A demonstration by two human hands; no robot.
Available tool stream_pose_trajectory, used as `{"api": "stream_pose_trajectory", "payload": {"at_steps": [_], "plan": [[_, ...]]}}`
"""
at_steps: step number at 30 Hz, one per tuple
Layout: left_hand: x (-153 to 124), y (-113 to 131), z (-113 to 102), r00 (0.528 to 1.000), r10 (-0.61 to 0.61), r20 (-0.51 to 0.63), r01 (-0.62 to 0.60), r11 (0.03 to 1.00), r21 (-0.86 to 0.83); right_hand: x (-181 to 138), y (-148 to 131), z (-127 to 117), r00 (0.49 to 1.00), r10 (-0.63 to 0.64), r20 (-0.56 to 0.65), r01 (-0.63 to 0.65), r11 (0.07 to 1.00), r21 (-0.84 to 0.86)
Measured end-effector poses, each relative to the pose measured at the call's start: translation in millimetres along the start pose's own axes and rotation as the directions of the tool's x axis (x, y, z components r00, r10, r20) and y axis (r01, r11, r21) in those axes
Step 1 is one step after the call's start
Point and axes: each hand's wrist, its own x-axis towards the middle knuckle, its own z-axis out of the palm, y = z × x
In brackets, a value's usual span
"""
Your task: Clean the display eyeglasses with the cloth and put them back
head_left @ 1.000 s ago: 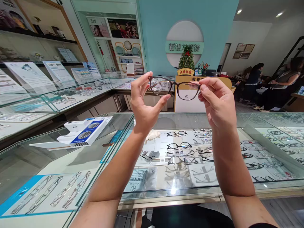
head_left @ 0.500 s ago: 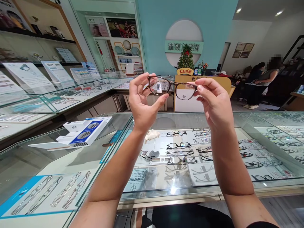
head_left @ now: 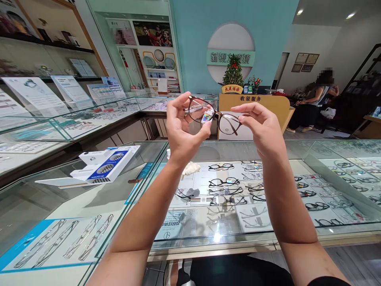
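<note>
A pair of brown round-lensed plastic spectacles is held up in the air between both hands, well above the front edge of the glass-topped display counter. The left hand pinches the left lens rim, thumb below and curled fingers above, closed on the frame; a small shiny label sits on that lens by the thumb tip. The right hand has its thumb and forefinger closed on the frame's right end, the other fingers loosely bent beneath. The spectacles tilt, the left side higher than the right. Under the counter's glass, rows of dark-framed glasses lie on white trays, and a crumpled white cloth lies near the far left corner. On the adjoining counter to the left stands a blue-and-white cardboard box. Beyond, a yellow service desk carries a small green Christmas tree, and a person in dark trousers stands at the far right.
</note>
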Motion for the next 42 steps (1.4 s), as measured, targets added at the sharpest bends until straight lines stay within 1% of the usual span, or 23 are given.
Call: {"api": "stream_pose_trajectory", "payload": {"at_steps": [3,5,7,12,14,16,18,19,20,22,23,24,25,26,27,29,31,34,36,39,42], "plan": [[-2,2,3,0.996,0.05,0.069,-0.047,0.998,-0.047,-2,-4,3,0.994,0.043,0.102,-0.045,0.999,0.019],[-3,4,5,0.992,0.074,0.104,-0.066,0.995,-0.077,-3,-6,5,0.981,0.065,0.182,-0.073,0.997,0.037],[-3,6,5,0.988,0.087,0.128,-0.075,0.992,-0.101,-4,-8,6,0.969,0.082,0.234,-0.095,0.995,0.042],[-2,11,5,0.98,0.114,0.162,-0.086,0.982,-0.167,-5,-10,4,0.954,0.112,0.278,-0.134,0.989,0.06],[-2,13,6,0.979,0.101,0.177,-0.07,0.982,-0.176,-5,-9,3,0.953,0.099,0.288,-0.124,0.99,0.071],[-2,16,7,0.981,0.06,0.185,-0.031,0.988,-0.154,-4,-7,4,0.954,0.079,0.289,-0.102,0.993,0.066],[-3,19,8,0.987,0.002,0.164,0.015,0.995,-0.099,-3,-4,5,0.96,0.059,0.275,-0.075,0.996,0.048],[-3,20,8,0.991,-0.022,0.129,0.031,0.997,-0.066,-2,-2,6,0.966,0.049,0.254,-0.06,0.997,0.037],[-3,22,8,0.996,-0.041,0.074,0.043,0.999,-0.032,-2,1,8,0.974,0.037,0.222,-0.043,0.999,0.025],[-4,28,7,0.994,-0.069,-0.079,0.072,0.997,0.036,-1,5,11,0.992,0.004,0.126,-0.001,1.0,-0.023],[-4,32,6,0.985,-0.09,-0.147,0.101,0.993,0.066,-1,7,13,0.997,-0.019,0.07,0.024,0.998,-0.064],[-4,37,6,0.975,-0.13,-0.182,0.147,0.986,0.085,-2,8,15,0.999,-0.048,0.018,0.049,0.992,-0.113],[-4,42,5,0.966,-0.19,-0.174,0.208,0.974,0.092,-3,8,17,0.996,-0.08,-0.024,0.075,0.984,-0.163],[-4,49,5,0.955,-0.267,-0.125,0.279,0.957,0.085,-5,8,20,0.992,-0.115,-0.054,0.102,0.973,-0.208],[-4,55,6,0.935,-0.351,-0.051,0.354,0.933,0.068,-6,8,23,0.986,-0.15,-0.072,0.128,0.961,-0.247],[-2,65,8,0.873,-0.483,0.065,0.483,0.876,0.016,-10,6,29,0.976,-0.204,-0.08,0.17,0.935,-0.312],[1,69,10,0.821,-0.561,0.112,0.568,0.821,-0.052,-12,6,34,0.969,-0.236,-0.066,0.195,0.906,-0.377],[5,65,11,0.75,-0.638,0.176,0.661,0.736,-0.15,-15,6,39,0.967,-0.252,-0.023,0.215,0.864,-0.455],[6,58,11,0.716,-0.668,0.202,0.698,0.69,-0.195,-16,6,40,0.97,-0.241,0.029,0.226,0.848,-0.479],[5,48,11,0.703,-0.688,0.181,0.711,0.668,-0.218,-18,4,37,0.976,-0.186,0.112,0.217,0.849,-0.481],[3,40,11,0.698,-0.697,0.163,0.716,0.674,-0.183,-18,-2,31,0.98,-0.158,0.121,0.196,0.865,-0.462]]}}
